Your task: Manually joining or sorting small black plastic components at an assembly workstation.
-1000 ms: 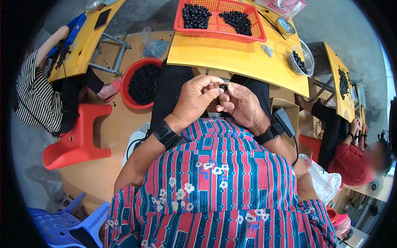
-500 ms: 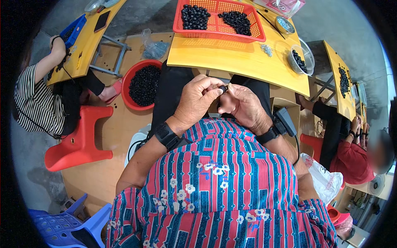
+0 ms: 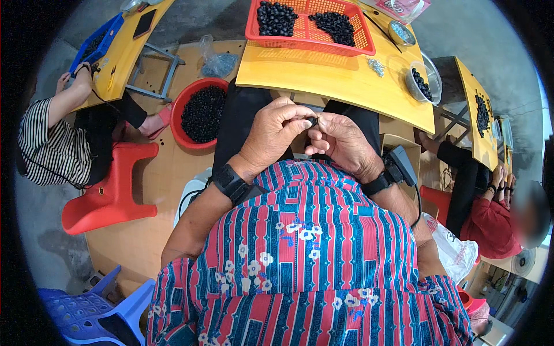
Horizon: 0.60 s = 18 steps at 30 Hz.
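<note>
A small black round part (image 3: 312, 121) is pinched between my two hands, just in front of the near table edge and above my lap. My left hand (image 3: 276, 130) is closed, thumb and forefinger gripping the part from the left. From the right, my right hand (image 3: 344, 138) presses thumb and forefinger against its other side, with the remaining fingers curled. Whether my right fingers also hold a second tiny piece is too small to tell. Ahead on the yellow table (image 3: 329, 86) stands a red-orange basket (image 3: 311, 44) with two piles of black parts (image 3: 277, 20).
Small silvery pieces (image 3: 375, 67) lie on the table, near a metal bowl (image 3: 401, 33) and a clear tub (image 3: 416, 86) of black parts. A red basin (image 3: 183, 127) full of black parts sits on the floor at left. Co-workers sit at tables on both sides.
My right hand's lower fingers have curled in closer beneath the black part. At the left, the co-worker's arms have shifted near the blue tray. The view has tilted slightly.
</note>
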Tool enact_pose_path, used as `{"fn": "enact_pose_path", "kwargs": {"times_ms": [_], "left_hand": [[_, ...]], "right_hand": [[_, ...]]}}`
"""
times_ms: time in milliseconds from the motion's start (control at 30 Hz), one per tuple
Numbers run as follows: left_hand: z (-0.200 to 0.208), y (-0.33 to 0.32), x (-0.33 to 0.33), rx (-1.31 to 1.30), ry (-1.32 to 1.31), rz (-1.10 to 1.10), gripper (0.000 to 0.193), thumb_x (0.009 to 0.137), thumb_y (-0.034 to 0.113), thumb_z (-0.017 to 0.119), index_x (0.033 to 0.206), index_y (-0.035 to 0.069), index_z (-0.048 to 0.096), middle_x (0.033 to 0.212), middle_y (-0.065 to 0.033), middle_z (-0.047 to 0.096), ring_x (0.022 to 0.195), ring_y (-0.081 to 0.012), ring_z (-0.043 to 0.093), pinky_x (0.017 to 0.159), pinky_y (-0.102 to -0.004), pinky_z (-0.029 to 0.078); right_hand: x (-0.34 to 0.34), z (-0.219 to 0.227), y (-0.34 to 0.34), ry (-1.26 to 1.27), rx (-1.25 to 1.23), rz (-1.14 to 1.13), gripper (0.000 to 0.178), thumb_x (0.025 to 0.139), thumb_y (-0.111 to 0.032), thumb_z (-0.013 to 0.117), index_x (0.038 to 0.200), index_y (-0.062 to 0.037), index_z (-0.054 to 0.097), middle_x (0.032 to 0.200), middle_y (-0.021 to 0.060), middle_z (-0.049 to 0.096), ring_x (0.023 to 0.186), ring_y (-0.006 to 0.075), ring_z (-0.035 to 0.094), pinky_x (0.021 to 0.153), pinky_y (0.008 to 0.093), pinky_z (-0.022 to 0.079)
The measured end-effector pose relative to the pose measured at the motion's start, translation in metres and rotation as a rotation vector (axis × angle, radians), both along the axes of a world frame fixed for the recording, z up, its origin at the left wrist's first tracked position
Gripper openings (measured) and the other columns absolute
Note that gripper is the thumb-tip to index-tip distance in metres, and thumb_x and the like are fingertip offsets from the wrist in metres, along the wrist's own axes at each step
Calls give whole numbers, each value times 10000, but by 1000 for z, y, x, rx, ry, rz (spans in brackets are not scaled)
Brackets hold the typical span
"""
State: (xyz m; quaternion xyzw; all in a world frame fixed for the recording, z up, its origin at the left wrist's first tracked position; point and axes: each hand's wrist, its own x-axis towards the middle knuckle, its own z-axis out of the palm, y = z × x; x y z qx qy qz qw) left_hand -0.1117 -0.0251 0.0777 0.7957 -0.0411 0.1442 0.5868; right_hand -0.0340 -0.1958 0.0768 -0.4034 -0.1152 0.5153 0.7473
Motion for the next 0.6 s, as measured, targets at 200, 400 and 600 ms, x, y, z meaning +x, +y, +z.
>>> {"fn": "enact_pose_path", "kwargs": {"times_ms": [200, 400, 600], "left_hand": [[-3, 5, -1, -41, 57, -80, 150, 829, 63, 611, 961, 10, 659, 767, -11, 479, 718, -98, 480, 672, -235, 413], [2, 5, -1, -81, 99, -84, 149, 832, 66, 611, 963, 4, 648, 780, -5, 483, 721, -90, 475, 668, -228, 409], [-1, 7, -1, -100, 90, -59, 144, 846, 61, 605, 970, -3, 642, 823, -20, 552, 745, -83, 517, 679, -226, 432]], "right_hand": [[0, 0, -2, -13, -23, 35, 263, 939, -271, 535, 955, -12, 579, 747, 15, 535, 591, 83, 480, 719, 321, 554], [0, 5, -1, -75, -45, 9, 270, 927, -282, 559, 967, -16, 578, 748, 13, 537, 587, 78, 480, 705, 318, 559], [1, 9, 3, -157, -124, -81, 225, 898, -237, 611, 986, -33, 579, 746, 3, 534, 602, 74, 511, 679, 302, 559]]}}
